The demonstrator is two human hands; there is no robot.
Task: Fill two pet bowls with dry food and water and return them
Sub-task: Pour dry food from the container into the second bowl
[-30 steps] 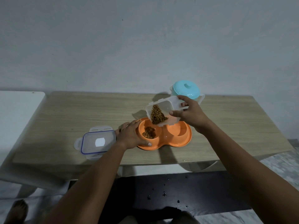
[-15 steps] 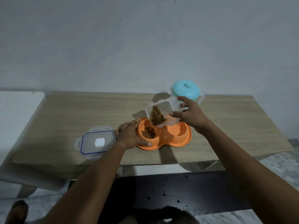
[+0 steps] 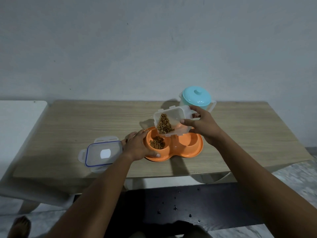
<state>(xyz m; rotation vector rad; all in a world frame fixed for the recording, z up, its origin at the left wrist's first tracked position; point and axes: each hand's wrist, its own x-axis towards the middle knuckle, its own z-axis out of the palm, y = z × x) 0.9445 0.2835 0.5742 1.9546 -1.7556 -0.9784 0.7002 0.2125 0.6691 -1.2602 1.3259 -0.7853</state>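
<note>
The orange double pet bowl [image 3: 174, 145] sits near the front edge of the wooden table [image 3: 85, 121], a little right of the middle. Its left well holds a small heap of brown dry food [image 3: 157, 144]; the right well [image 3: 188, 142] looks empty. Just above the left well, the right hand [image 3: 204, 127] holds a clear plastic food container [image 3: 171, 120] tipped down toward the bowl, fingers wrapped around its far side and thumb across its near wall. More kibble [image 3: 164, 124] is piled against the container's lowered left end, right at the lip. The left hand [image 3: 139, 146] lies closed over the bowl's left rim, thumb on the near edge, steadying it.

Just left of that hand, the container's lid [image 3: 103, 153], clear with a blue seal, lies flat on the table. Behind the tilted container, near the table's far edge, stands a jug with a turquoise lid [image 3: 196, 96] on; what is inside it cannot be seen.
</note>
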